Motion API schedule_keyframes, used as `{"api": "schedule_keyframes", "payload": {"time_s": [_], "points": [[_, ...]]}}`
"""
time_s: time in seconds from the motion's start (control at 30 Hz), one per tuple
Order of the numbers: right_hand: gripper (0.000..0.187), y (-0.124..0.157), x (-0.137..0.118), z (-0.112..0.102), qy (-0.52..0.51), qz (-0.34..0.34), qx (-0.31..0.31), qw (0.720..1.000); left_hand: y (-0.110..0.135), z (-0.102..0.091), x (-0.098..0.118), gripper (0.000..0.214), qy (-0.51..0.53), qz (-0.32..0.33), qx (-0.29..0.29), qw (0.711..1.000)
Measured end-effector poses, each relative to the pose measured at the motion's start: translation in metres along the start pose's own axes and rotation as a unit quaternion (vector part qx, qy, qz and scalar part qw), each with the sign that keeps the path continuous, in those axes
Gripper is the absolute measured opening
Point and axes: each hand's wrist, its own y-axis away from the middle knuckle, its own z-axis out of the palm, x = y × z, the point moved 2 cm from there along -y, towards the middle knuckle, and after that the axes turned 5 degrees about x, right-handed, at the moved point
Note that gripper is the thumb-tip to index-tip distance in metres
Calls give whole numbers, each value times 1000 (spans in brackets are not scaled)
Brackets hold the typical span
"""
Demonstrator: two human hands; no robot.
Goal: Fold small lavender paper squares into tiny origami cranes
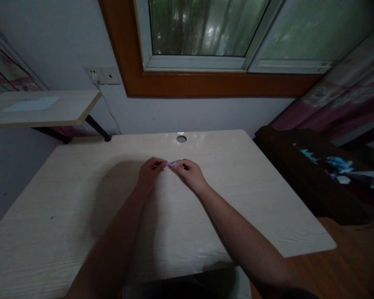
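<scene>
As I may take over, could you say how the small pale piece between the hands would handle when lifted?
Probably very light: left hand and right hand pinch the small pale piece. It looks thin, so likely floppy and unlikely to roll.

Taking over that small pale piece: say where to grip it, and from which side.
Probably pinch the bare middle of the small pale piece from the far side: the left hand and right hand hold both ends and block the near side.
</scene>
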Motion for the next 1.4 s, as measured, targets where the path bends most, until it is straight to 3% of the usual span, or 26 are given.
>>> {"api": "schedule_keyframes", "payload": {"time_s": [0.6,1.1,1.4], "points": [[35,0,-1,-2,15,-30,-9,999,1,2,1,20,0,34,-26,999],[30,0,6,-1,-15,-32,-21,999,3,4,0,21,-14,23,-69,997],[32,1,3,0,17,-45,-31,998,0,5,-3,21,-23,19,-66,997]]}}
